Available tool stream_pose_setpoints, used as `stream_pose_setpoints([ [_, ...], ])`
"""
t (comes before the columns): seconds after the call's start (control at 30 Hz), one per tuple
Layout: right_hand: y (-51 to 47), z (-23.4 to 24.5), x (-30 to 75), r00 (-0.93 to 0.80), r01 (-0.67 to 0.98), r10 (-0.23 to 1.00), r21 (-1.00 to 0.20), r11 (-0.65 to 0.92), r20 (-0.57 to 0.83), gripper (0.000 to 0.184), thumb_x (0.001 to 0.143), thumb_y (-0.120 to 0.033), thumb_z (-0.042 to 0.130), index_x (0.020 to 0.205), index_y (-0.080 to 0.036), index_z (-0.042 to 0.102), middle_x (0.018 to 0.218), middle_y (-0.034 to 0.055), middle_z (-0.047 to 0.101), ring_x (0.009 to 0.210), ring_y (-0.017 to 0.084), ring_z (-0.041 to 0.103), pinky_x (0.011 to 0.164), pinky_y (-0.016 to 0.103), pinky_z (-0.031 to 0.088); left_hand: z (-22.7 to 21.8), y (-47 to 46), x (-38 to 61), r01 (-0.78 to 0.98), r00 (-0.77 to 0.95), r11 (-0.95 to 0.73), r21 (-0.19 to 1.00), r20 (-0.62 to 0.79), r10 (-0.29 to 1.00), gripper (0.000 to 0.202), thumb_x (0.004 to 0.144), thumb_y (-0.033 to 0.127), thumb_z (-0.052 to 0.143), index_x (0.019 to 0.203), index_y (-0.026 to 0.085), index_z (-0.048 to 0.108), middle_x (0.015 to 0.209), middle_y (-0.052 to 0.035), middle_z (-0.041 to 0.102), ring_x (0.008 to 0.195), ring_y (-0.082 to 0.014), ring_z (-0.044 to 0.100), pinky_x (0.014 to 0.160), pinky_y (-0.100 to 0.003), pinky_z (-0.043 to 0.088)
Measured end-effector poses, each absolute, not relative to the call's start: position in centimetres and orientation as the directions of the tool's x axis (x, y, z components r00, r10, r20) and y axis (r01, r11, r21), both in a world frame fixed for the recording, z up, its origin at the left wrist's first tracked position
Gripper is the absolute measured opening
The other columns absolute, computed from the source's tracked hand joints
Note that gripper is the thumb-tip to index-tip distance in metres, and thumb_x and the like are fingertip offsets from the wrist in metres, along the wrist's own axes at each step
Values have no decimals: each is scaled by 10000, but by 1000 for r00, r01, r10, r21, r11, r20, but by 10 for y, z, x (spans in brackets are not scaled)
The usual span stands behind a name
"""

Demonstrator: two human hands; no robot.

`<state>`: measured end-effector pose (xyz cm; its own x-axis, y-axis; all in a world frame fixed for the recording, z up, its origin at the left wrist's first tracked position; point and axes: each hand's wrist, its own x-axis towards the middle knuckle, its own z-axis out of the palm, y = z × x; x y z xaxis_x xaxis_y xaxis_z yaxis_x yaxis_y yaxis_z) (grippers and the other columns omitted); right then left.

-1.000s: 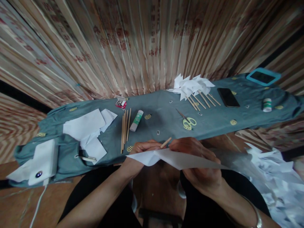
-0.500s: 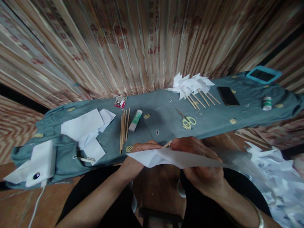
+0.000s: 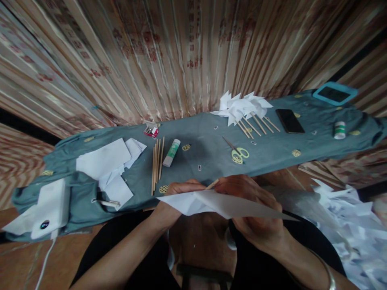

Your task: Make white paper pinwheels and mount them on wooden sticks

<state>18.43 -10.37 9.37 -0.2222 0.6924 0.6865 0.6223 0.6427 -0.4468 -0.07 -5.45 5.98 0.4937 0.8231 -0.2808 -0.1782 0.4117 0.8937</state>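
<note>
Above the table's front edge, a white paper pinwheel (image 3: 199, 203) is seen nearly edge-on between my hands. My left hand (image 3: 184, 188) is closed on its left side, with the fingers partly hidden behind the paper. My right hand (image 3: 252, 195) is closed around the right side, its fingertips touching a short visible piece of wooden stick (image 3: 212, 184). How the stick joins the paper is hidden. Beyond my hands lie yellow-handled scissors (image 3: 240, 154), a glue stick (image 3: 171, 153) and several loose wooden sticks (image 3: 157, 165).
Several pinwheels on sticks (image 3: 242, 108) lie at the back, near a black phone (image 3: 290, 121). To the left are paper sheets (image 3: 104, 157), a small red box (image 3: 151, 129) and a white corded device (image 3: 50, 207). A bag of paper pinwheels (image 3: 353, 221) stands at right.
The pinwheel's right part dips slightly and my right hand has shifted a little. Both hands keep their hold; the things on the table stay in place.
</note>
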Motion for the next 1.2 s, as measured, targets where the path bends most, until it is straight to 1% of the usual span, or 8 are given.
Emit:
stream_pose_setpoints([
  [0.17,-104,92,183,-197,603,684,-463,649,702,214,855,-51,513,1001,-163,622,884,83,736,860,183,704,779,313,569,56,-53,-1,-172,534,409,896,-264,803,265,605,436,853,767,231,811,798,-39,673,662,-126,574,610,-224,420],
  [0.37,-104,93,182,-192,621,683,-452,640,705,212,867,-57,488,977,-172,627,855,75,736,835,183,707,754,311,570,52,-55,-2,-189,501,374,908,-238,832,234,630,405,841,770,220,810,803,-49,680,675,-130,573,631,-234,423],
  [0.53,-105,92,181,-183,623,693,-463,631,698,212,874,-72,494,993,-183,629,876,70,740,851,194,713,762,325,575,48,-52,-3,-161,505,339,927,-218,835,344,571,501,847,745,207,808,790,-64,681,663,-144,562,624,-250,431],
  [0.6,-105,92,181,-182,615,698,-474,630,692,222,872,-69,492,998,-191,627,881,64,742,852,196,714,762,328,576,47,-51,-4,-145,510,337,930,-222,831,311,593,483,838,740,210,808,794,-61,681,664,-143,563,616,-246,425],
  [0.77,-106,92,181,-176,590,714,-508,627,677,222,858,-71,516,1007,-193,626,884,61,739,854,199,713,767,331,577,47,-51,-4,-201,520,330,922,-185,834,268,604,440,842,767,229,811,773,-58,678,665,-135,562,609,-237,414],
  [0.87,-107,91,181,-157,611,734,-520,598,661,202,875,-100,515,1001,-210,628,887,47,739,862,201,714,776,340,579,49,-51,-6,-198,520,298,934,-158,840,265,625,451,830,797,250,811,768,-60,674,669,-136,567,601,-230,409],
  [1.07,-108,92,181,-181,616,732,-505,605,657,189,875,-93,507,992,-189,619,877,49,735,865,188,706,777,326,574,54,-52,-8,-202,515,234,951,-100,851,233,654,491,804,809,316,807,765,-44,674,659,-137,564,603,-240,418],
  [1.2,-108,92,180,-168,617,746,-521,590,645,172,876,-101,521,974,-197,626,874,46,737,861,191,711,773,320,580,57,-53,-10,-150,507,203,968,-101,856,243,684,489,783,816,288,809,766,-56,673,648,-142,562,599,-249,425],
])
